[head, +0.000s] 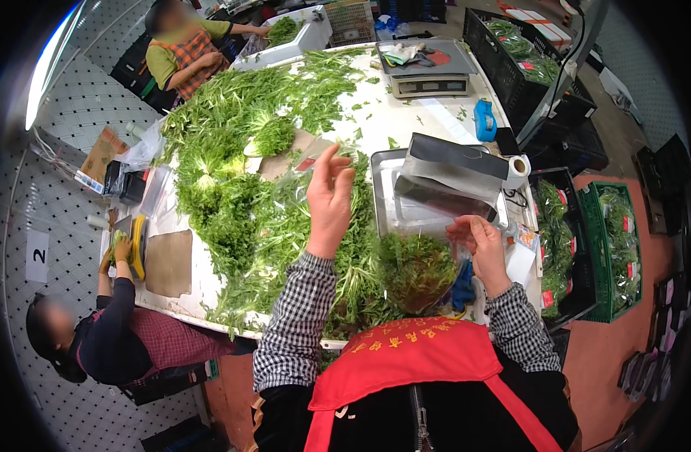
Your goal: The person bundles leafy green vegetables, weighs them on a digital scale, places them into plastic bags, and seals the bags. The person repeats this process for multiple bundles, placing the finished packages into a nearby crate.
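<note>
My left hand (330,198) is raised over the heaped leafy greens (227,192), fingers apart and the thumb standing off. Beside its fingers lies clear plastic film (300,175) with a red label; whether they touch is unclear. My right hand (484,251) has its fingers bent near the upper right edge of a clear plastic bag (419,271) filled with frilly greens. I cannot tell whether it grips the bag. Just beyond stands a stainless steel tray (384,186) carrying an open-sided black and grey box (453,175).
A white label roll (518,166) and a blue tape dispenser (485,120) sit at right. A weighing scale (427,65) bears gloves. Black (585,282) and green crates (639,248) hold packed greens. Two other people work at the table, one upper left, one lower left with gloved hands (116,251).
</note>
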Demonstrator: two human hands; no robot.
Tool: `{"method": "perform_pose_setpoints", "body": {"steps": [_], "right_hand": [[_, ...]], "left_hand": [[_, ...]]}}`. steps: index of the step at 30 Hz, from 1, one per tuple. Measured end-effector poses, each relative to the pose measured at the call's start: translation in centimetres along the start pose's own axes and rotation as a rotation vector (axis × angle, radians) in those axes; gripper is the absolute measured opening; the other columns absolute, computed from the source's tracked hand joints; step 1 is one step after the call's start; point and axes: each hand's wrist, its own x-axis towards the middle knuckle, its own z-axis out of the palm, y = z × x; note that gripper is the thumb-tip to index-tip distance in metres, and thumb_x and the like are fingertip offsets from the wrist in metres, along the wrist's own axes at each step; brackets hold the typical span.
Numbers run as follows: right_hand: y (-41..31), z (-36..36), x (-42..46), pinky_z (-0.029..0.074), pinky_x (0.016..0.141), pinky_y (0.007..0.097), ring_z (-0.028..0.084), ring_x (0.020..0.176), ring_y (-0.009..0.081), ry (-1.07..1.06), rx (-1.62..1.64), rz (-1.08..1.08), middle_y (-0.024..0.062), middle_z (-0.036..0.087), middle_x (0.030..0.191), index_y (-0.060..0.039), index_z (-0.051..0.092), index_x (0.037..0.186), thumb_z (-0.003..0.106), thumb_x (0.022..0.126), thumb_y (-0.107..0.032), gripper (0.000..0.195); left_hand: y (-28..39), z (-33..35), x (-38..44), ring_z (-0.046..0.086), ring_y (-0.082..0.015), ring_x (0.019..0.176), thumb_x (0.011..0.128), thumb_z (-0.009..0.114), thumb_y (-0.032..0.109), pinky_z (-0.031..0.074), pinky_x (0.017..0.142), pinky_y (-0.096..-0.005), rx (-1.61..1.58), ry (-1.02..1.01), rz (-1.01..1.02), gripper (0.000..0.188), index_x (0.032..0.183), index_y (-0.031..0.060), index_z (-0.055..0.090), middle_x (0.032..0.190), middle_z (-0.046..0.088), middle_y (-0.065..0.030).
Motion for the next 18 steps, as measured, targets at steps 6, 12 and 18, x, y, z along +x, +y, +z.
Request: {"method": "perform_pose_setpoints", "body": {"steps": [6,12,18], "right_hand": [[0.1,0.0,-0.3,0.053,0.093,0.0337,0.067,0.106,0.0225,-0.049,0.032,-0.046,0.0151,0.069,0.115,0.0003,0.055,0.131,0.050,0.107,-0.034,0.042],[-0.4,0.0,-2.0,0.049,0.098,0.0347,0.064,0.113,0.0239,-0.084,0.049,-0.086,0.0154,0.065,0.125,0.0013,0.045,0.141,0.055,0.104,-0.032,0.051],[-1.4,-0.7,-3.3,0.053,0.090,0.0334,0.069,0.100,0.0207,-0.086,-0.160,0.081,0.0137,0.073,0.106,0.0028,0.068,0.114,0.054,0.102,-0.019,0.029]], "left_hand": [[-3.1,-1.5,-5.7,0.065,-0.0181,0.099,0.100,0.061,0.016,0.056,0.085,-0.0318,-0.027,-0.317,-0.420,0.031,0.124,-0.0002,0.053,0.110,0.067,-0.0118],[-4.0,0.2,-8.0,0.062,-0.0077,0.087,0.094,0.067,0.008,0.051,0.078,-0.0248,-0.001,-0.359,-0.419,0.012,0.102,-0.0003,0.065,0.094,0.069,-0.0009],[-2.3,0.3,-8.8,0.058,-0.0098,0.076,0.098,0.060,0.008,0.048,0.068,-0.0260,0.008,-0.276,-0.296,0.011,0.092,-0.0016,0.062,0.085,0.068,-0.0043]]}}
